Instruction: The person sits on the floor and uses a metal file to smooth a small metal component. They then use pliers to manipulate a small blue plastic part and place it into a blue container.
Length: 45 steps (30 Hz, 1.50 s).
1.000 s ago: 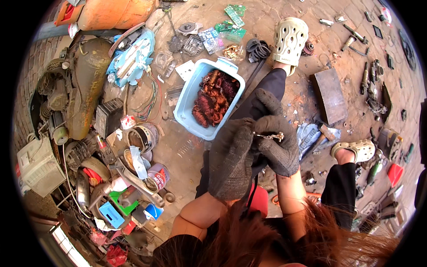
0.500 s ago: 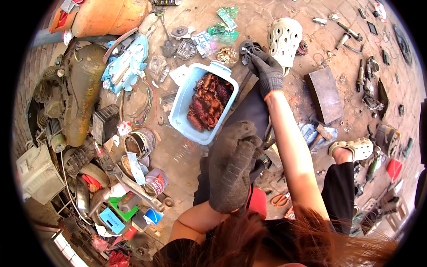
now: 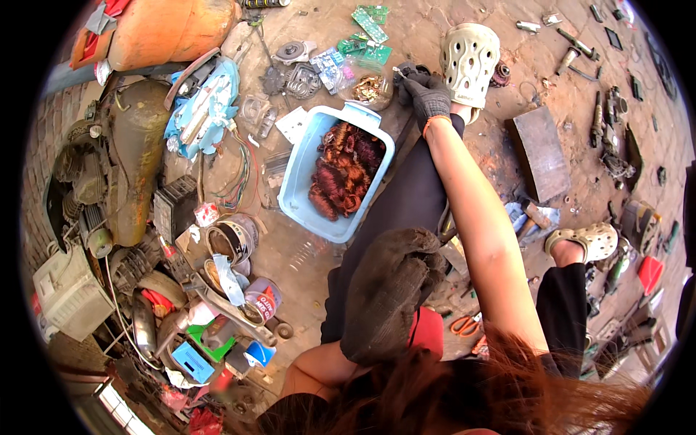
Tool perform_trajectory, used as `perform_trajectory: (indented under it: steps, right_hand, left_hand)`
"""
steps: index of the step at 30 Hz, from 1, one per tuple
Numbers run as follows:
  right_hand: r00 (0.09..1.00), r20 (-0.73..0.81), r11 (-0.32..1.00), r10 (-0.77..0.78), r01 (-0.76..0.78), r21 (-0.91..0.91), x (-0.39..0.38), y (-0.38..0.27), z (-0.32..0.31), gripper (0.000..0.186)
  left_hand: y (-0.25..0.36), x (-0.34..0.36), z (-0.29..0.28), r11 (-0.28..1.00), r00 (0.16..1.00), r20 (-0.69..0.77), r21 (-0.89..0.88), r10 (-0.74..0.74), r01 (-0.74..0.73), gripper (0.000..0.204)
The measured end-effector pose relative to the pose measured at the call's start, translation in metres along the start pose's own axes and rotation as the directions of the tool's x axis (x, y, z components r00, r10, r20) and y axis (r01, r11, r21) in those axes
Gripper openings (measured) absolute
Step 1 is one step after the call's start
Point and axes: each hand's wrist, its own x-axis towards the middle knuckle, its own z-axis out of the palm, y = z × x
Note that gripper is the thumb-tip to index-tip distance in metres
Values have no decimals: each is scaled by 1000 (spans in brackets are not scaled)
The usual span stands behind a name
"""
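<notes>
My right hand (image 3: 429, 100), in a dark work glove with an orange cuff, reaches far forward beside a cream clog (image 3: 470, 64) on my foot. Its fingers are closed on a small dark part with a pale, shiny tip (image 3: 398, 71); the glove hides most of that part. My left hand (image 3: 391, 293), also gloved, is curled over my dark-trousered thigh (image 3: 402, 192). Whatever it may hold stays hidden. Just left of that leg stands a light blue plastic basin (image 3: 286, 190) with reddish copper wire coils (image 3: 341, 170). A clear bowl of brassy bits (image 3: 368, 88) is close to my right hand.
Green circuit boards (image 3: 370, 25) lie at the far side. A dark metal block (image 3: 538, 154), a hammer (image 3: 535, 215) and orange-handled scissors (image 3: 464, 325) are on the right. On the left are tins (image 3: 261, 299), a battery (image 3: 174, 209), scrap machine parts and an orange cylinder (image 3: 170, 32).
My right hand has shifted slightly left, drawing the dark part in beside the clog. My left hand has come down and a little right, nearer to me.
</notes>
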Motion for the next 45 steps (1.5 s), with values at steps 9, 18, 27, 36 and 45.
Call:
perform_trajectory:
  steps: [9, 18, 27, 36, 45]
  right_hand:
    - [1000, 14, 981, -11, 13, -192, 5, 15, 3, 28]
    - [997, 71, 987, -36, 46, -151, 29, 37, -5, 22]
    - [992, 124, 996, 26, -15, -92, 21, 28, -5, 13]
    - [982, 145, 991, 117, -125, 44, 8, 15, -3, 19]
    - [987, 74, 986, 144, -137, -93, 11, 17, 2, 18]
  left_hand:
    - [-19, -6, -4, 999, 999, 23, -37, 31, -31, 23]
    - [-17, -6, 1, 993, 998, -12, -102, -61, 59, 29]
    - [-4, -6, 10, 994, 996, -7, -53, -94, 93, 34]
    - [-7, -6, -5, 993, 991, 90, -64, -96, 102, 29]
    - [-9, -7, -3, 995, 997, 61, -81, -45, 50, 29]
